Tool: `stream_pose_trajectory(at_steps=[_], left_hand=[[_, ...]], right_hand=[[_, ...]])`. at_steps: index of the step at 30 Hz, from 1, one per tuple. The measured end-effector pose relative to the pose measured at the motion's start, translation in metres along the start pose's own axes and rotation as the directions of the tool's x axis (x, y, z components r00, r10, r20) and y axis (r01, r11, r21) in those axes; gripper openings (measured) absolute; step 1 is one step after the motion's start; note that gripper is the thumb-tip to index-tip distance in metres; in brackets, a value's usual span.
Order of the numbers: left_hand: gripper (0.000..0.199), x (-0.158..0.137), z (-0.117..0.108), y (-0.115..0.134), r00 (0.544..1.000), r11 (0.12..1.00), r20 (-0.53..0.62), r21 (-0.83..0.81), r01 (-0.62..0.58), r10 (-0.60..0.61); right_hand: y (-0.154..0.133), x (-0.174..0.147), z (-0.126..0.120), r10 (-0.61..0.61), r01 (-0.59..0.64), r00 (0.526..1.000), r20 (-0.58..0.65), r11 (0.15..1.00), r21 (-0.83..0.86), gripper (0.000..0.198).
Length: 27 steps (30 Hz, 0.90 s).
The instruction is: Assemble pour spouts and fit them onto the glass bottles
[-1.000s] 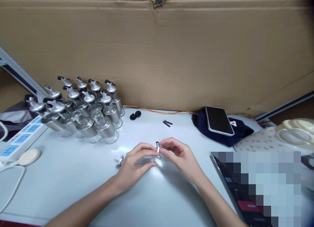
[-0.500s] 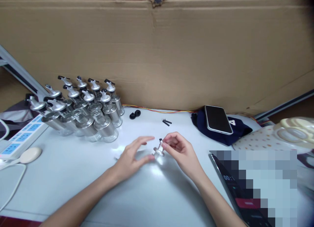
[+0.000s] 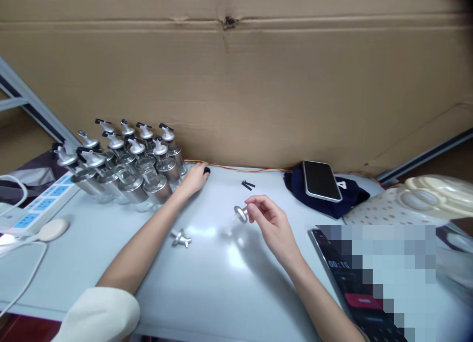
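My right hand pinches a silver pourer spout by its narrow end, held above the table with the clear stem pointing left. At the back of the table, my left hand has its fingers curled down at the small black rubber rings. One black rubber ring shows beside the fingertips; the other is hidden under the hand. A second pourer spout lies on the table near my left forearm. Several small black strip-like pieces lie farther back, right of my left hand.
Several glass-and-steel bottles stand at the left, most topped with pourers. Beside them are a power strip and a white cable. To the right are a phone on a dark blue cap, a dotted container and a tablet-like screen.
My left hand has moved away from the pourer spout, back to the black rings. The right hand still holds the spout, now tipped over sideways. The view has shifted slightly.
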<state>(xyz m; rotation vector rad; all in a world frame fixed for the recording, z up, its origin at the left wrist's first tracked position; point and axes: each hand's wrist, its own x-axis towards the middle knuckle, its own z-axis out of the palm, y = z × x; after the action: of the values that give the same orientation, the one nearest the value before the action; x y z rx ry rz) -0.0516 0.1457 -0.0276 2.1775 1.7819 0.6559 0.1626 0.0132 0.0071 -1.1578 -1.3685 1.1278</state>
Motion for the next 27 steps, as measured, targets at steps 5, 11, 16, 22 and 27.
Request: stream_pose_trajectory(at_steps=[5,11,16,22,27], left_hand=[[0.021,-0.005,-0.006,0.001,0.993,0.999,0.115,0.02,-0.044,0.041],[0.017,-0.047,-0.018,0.011,0.985,0.999,0.171,-0.014,-0.033,0.035],[0.023,-0.077,-0.025,0.035,0.991,0.99,0.096,-0.116,-0.077,0.088],[0.027,-0.114,-0.016,0.064,0.984,0.833,-0.02,-0.53,-0.16,0.177],[0.028,-0.129,-0.006,0.068,0.997,0.598,-0.024,-0.799,-0.062,0.071]], right_hand=[[0.001,0.0,-0.004,-0.036,0.039,0.996,-0.076,0.999,0.027,0.038],[-0.002,0.0,-0.004,0.002,0.005,0.997,-0.074,0.997,0.082,0.044],[-0.004,0.0,-0.002,0.014,-0.009,0.998,-0.056,0.995,0.097,0.045],[-0.004,-0.003,-0.004,0.052,-0.034,0.984,-0.172,0.993,0.109,0.051],[-0.003,-0.005,-0.002,0.025,-0.006,0.985,-0.168,0.994,0.111,0.046]])
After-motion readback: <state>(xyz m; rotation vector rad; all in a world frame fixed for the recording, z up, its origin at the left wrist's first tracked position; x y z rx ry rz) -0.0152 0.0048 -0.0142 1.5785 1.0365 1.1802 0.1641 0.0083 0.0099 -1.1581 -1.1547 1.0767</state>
